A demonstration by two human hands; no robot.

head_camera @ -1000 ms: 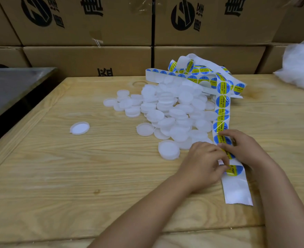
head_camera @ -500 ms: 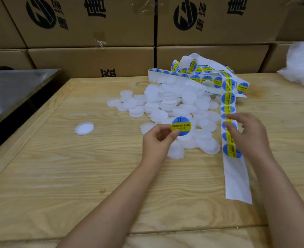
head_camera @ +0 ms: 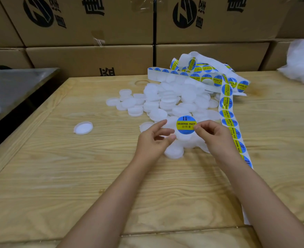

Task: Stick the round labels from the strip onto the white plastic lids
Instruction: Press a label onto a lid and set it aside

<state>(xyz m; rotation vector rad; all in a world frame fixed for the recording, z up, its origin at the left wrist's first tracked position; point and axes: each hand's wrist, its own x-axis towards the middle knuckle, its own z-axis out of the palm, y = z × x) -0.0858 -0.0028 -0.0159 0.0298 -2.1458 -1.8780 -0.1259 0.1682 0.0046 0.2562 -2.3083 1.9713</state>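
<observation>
Right hand [head_camera: 217,138] fingers pinch label [head_camera: 186,124] at its right edge, face up over lids [head_camera: 165,102], likely keeping glue free till aimed. Left hand [head_camera: 153,142] fingers loose, spread, gripping nothing, beside label, probably to steady lid. Lids heaped mid tabletop [head_camera: 58,176]; strip [head_camera: 226,104] trails toward front edge.

Wooden table [head_camera: 58,176] before stacked cardboard boxes [head_camera: 86,58].
Metal counter [head_camera: 13,90] stands beside the left edge; boxes carry black printed marks.
</observation>
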